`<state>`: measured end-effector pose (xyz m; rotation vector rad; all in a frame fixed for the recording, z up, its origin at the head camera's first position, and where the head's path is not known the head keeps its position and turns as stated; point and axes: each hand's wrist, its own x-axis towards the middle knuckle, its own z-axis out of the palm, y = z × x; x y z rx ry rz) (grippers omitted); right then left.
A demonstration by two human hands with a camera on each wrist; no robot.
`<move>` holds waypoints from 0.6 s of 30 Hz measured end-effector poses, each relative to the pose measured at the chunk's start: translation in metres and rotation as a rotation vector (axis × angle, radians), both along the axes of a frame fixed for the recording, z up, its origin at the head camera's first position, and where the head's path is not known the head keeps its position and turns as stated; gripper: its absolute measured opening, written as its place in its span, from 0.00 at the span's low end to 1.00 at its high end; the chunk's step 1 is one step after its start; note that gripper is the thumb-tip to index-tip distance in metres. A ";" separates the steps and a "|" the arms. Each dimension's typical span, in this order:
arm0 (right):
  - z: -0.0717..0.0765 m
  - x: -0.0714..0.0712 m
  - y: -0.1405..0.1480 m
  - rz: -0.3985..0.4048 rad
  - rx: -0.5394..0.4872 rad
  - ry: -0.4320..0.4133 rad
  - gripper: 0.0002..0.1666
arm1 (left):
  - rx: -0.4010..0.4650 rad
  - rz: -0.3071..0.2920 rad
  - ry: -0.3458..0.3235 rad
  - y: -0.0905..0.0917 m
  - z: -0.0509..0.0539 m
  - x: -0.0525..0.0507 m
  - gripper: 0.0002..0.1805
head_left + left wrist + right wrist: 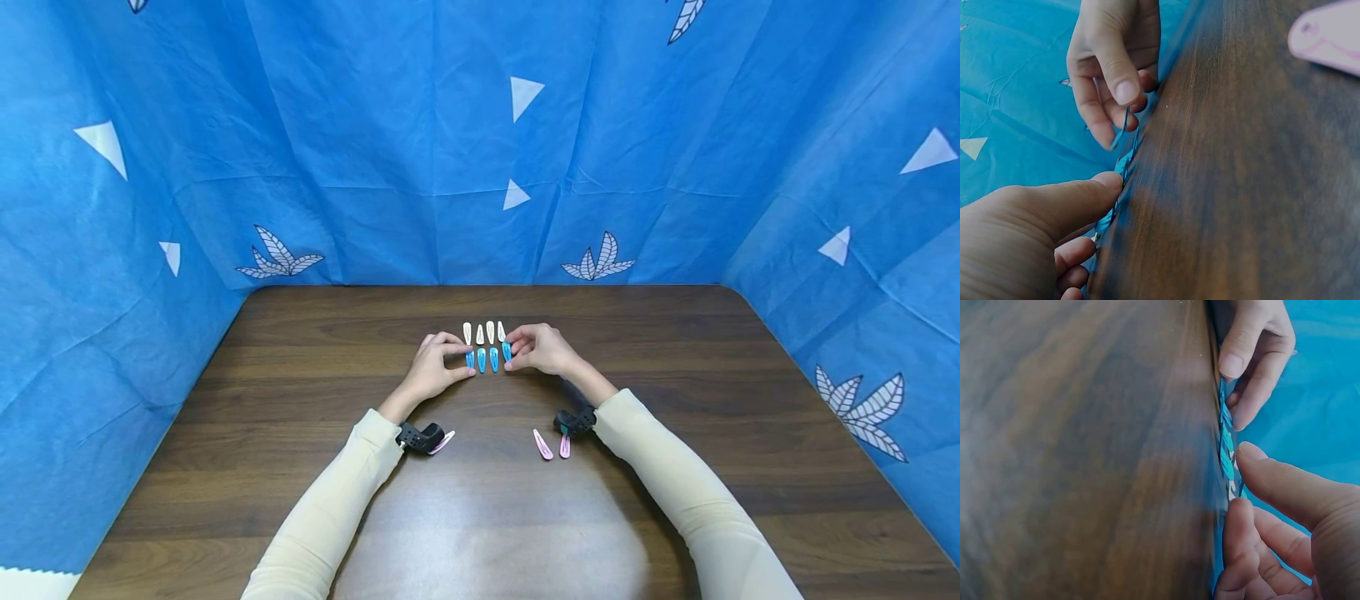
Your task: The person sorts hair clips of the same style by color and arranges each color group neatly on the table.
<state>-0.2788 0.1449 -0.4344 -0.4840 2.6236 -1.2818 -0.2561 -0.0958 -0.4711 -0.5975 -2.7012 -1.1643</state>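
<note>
Right hand [546, 348] pinched one blue clip [507, 351] just this side of the white clips [491, 332], left hand [431, 368] pinched the leftmost blue one [470, 360] there. Lining-up stage, I'd guess; next probably needed straightening, then release.

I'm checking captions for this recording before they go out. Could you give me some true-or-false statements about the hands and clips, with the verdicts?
1. The right hand pinches a blue clip. True.
2. The left hand is at the right end of the blue row. False: it is at the leftmost blue clip.
3. Four cream clips lie beyond the blue ones. True.
4. The pink clips lie between the cream and blue rows. False: they lie nearer the person, apart from both rows.
5. The table has a brown wood-grain top. True.
6. The sleeves are black. False: they are pale cream.
</note>
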 end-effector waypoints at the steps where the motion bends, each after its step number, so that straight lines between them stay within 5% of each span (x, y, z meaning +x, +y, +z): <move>1: -0.001 0.000 0.000 0.002 0.005 0.003 0.25 | 0.000 0.001 -0.002 0.000 0.000 0.000 0.24; 18: -0.004 -0.001 -0.003 0.024 0.121 0.042 0.26 | -0.003 -0.004 0.005 0.000 0.000 0.000 0.24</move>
